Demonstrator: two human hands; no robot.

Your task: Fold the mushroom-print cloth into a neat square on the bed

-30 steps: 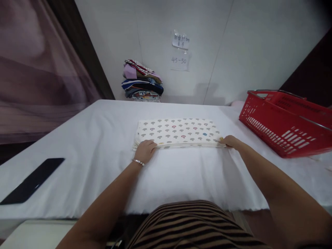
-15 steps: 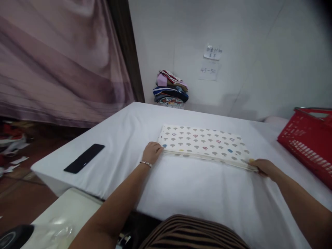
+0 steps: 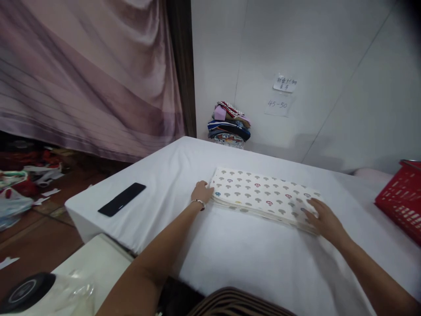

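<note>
A folded white cloth with grey, red and blue mushroom prints lies flat in several layers on the white-covered table. At the cloth's left end is my left hand, wearing a bracelet, its fingers closed on the front left corner. My right hand rests over the right end of the cloth with its fingers spread. The layered front edge of the cloth faces me.
A black flat object lies on the table's left part. The red basket is at the right. Folded fabrics are stacked by the wall. A clear container with a black lid stands on a lower white surface at bottom left.
My right hand has let go of the cloth's front right corner and moved onto its top, fingers now spread. My left hand stays at the left corner. The camera view has shifted left and up.
</note>
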